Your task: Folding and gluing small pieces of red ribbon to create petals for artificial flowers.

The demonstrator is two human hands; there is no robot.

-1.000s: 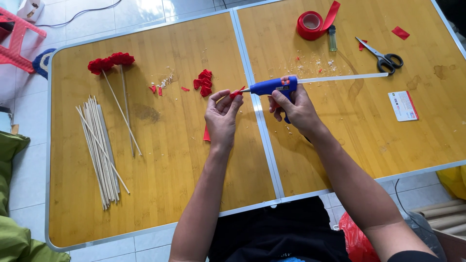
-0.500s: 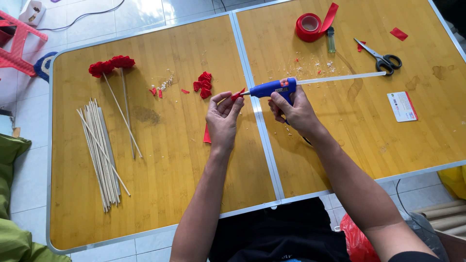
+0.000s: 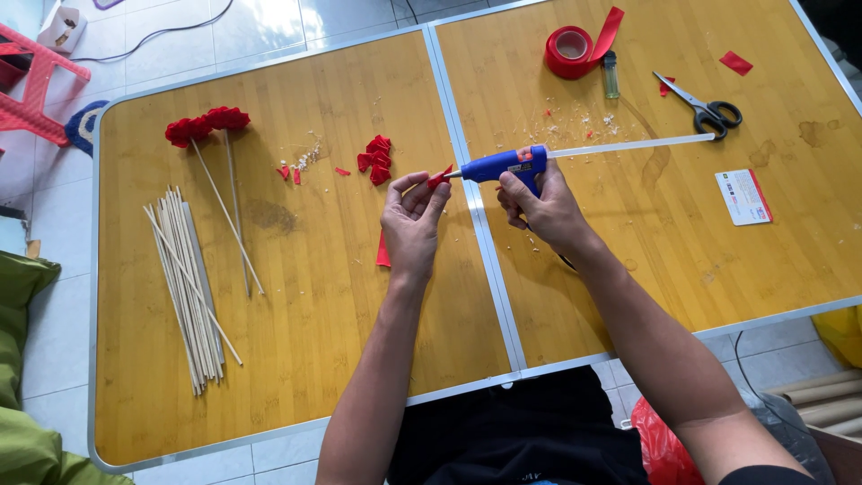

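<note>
A small red ribbon piece (image 3: pixel 440 177) sits pinched in the fingertips of the left hand (image 3: pixel 411 224), held up above the middle of the bench (image 3: pixel 314 359). The grip there is tight and nearly closed, so the little piece stays put. The right hand (image 3: pixel 549 214) wraps closed around the handle of a blue glue gun (image 3: pixel 503 165). Its tip points left and meets the ribbon piece, so glue can land right on it. A clear glue stick (image 3: pixel 633 145) pokes out of the back of the gun.

Just left of the hands lies a pile of folded red petals (image 3: pixel 376 159), close enough to grab. Another red strip (image 3: pixel 383 251) lies flat under the left wrist. Farther left, two finished red flowers on sticks (image 3: pixel 206 126) rest out of the way, and a bundle of bare wooden sticks (image 3: pixel 187 283) waits beside them. On the far right side sit a roll of red ribbon (image 3: pixel 570 49), a lighter (image 3: pixel 611 74), scissors (image 3: pixel 705 108) and a small card (image 3: pixel 743 196), all well apart from the glue.
</note>
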